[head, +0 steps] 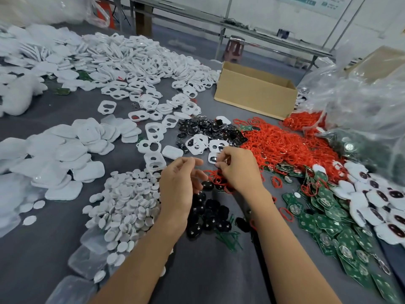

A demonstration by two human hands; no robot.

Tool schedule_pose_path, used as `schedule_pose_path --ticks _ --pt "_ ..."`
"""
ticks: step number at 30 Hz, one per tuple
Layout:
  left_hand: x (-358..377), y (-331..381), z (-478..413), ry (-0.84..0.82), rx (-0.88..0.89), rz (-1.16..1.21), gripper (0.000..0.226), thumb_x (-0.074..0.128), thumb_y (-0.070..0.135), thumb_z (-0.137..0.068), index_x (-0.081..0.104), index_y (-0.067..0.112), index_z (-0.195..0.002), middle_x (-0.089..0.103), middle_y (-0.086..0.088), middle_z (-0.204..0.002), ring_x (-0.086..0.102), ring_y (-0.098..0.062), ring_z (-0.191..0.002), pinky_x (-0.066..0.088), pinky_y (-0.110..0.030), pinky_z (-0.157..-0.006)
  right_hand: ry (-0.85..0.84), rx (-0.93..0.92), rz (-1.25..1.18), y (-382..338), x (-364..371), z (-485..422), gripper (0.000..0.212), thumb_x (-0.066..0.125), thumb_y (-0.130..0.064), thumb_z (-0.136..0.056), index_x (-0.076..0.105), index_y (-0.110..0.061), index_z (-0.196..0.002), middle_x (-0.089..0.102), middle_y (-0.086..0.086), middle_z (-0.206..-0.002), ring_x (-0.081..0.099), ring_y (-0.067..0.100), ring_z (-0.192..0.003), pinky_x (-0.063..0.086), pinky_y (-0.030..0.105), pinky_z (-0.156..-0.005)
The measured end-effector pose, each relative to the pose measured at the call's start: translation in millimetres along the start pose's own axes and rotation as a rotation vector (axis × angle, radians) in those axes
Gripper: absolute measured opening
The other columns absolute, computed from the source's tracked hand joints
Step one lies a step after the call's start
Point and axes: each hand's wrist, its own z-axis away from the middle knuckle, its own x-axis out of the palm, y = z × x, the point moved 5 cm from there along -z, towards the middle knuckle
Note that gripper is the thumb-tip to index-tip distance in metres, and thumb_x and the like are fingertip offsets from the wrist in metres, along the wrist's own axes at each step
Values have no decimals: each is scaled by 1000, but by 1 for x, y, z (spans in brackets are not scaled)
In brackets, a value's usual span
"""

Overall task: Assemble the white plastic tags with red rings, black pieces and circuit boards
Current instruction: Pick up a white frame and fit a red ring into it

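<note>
- Left hand [178, 185] near the middle of the surface [197, 281], fingers loosely curled, thumb close to forefinger — impossible to tell whether pinching anything.
- Right hand [240, 170] just beside, fingers curled above a tangle of red rings [215, 178], fingertips at a white tag [213, 158] — grip on it unclear.
- Black pieces [210, 212] between the hands and the near edge.
- Circuit boards [328, 220] heaped along the right edge.

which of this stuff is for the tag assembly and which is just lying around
For the job: white tags, red rings, black pieces, circuit boards.
Just lying about: cardboard box, red stool.
</note>
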Motion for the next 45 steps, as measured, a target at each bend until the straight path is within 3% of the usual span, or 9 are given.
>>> schedule_pose_path --ticks 7,12,16,21,26,33,39,41,45 --pt "0 2 0 8 3 18 26 49 11 -99 68 10 -80 66 -3 -57 53 -9 -45 42 -17 -45 -125 -75 -123 -7 3 -2 27 67 -2 -79 62 -16 -102 67 -1 -78 61 16 -76 51 36 -75" --pt "0 1 0 13 3 18 24 50 13 -98 68 9 -82 66 -3 -57 53 -9 -46 43 -17 -45 -171 -72 -55 -4 7 -3 46 74 -14 -81 57 -14 -123 61 1 -107 54 17 -98 46 35 -88" --pt "0 1 1 11 8 12 24 50 12 -98 68 9 -82 66 -3 -58 53 -10 -46 42 -17 -45 -122 -113 -27 -7 7 -2 30 64 -6 -85 62 -15 -113 65 -1 -90 53 14 -87 47 34 -82" --pt "-2 2 -1 23 11 25 24 50 12 -98 68 9 -81 66 -2 -57 53 -9 -46 41 -17 -45 99 -37 -244 -1 -8 -10 42 49 10 -75 69 -14 -103 66 -9 -87 55 0 -72 44 16 -68" --pt "2 2 2 2 12 18 25 51 12 -98 67 12 -79 66 -1 -57 52 -8 -45 41 -16 -45 -5 119 -170 14 4 -34 41 65 -14 -88 58 -8 -128 62 7 -125 59 21 -108 46 35 -95" --pt "0 -1 0 10 24 14 25 51 12 -98 67 12 -79 66 0 -58 52 -8 -46 41 -16 -45 81 164 -330 22 -6 -33 13 70 -5 -81 71 -18 -83 65 -6 -73 53 4 -61 39 13 -54" --pt "1 1 -2 8 127 -109 4 62 28 -94 66 27 -96 70 13 -81 63 -4 -68 52 -20 -58 -143 -87 -424 -11 -43 -1 19 70 -2 -84 77 -17 -92 70 1 -79 61 13 -70 50 32 -68" --pt "6 0 0 -65 137 -138 21 68 37 -88 64 29 -107 70 12 -94 66 -4 -83 56 -24 -65 -241 -218 -347 -33 -53 8 25 69 2 -83 76 -21 -91 67 4 -82 65 25 -76 53 40 -72" --pt "17 0 8 -185 106 -114 28 68 39 -82 70 18 -100 73 -4 -83 66 -14 -67 53 -26 -54 -244 -345 -201 -60 -59 17 32 71 5 -77 75 -15 -101 69 9 -86 63 19 -73 51 22 -68"
